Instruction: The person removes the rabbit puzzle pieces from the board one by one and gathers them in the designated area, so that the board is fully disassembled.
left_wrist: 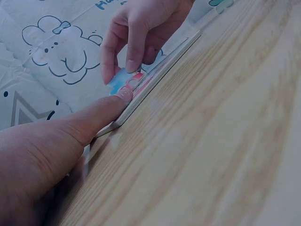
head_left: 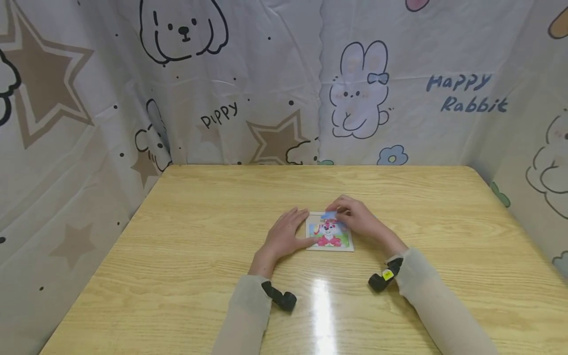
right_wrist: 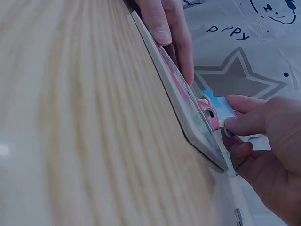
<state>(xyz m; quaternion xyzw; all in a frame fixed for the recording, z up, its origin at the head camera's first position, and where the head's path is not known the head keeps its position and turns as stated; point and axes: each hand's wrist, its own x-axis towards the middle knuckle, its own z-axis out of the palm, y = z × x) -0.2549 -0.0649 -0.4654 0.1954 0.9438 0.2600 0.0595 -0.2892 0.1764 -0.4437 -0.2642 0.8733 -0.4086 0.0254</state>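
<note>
A small jigsaw puzzle (head_left: 329, 240) in a pale tray frame (head_left: 330, 249) lies on the table, its picture a pink and white cartoon animal on green. My right hand (head_left: 360, 219) is over the top edge, pinching a blue and pink puzzle piece (right_wrist: 222, 108) between thumb and fingers. That piece stands raised and tilted above the tray in the right wrist view. Along the tray's left side lies my left hand (head_left: 286, 235), fingers extended near the upper left corner. Its thumb (left_wrist: 106, 107) rests across the lower left of the puzzle. A bare strip shows at the tray's upper left.
The wood-grain table (head_left: 199, 222) reaches back to a printed curtain (head_left: 275, 84) with cartoon animals and stars. Each wrist carries a black camera strap, one at the left sleeve (head_left: 248, 301) and one at the right sleeve (head_left: 426, 281).
</note>
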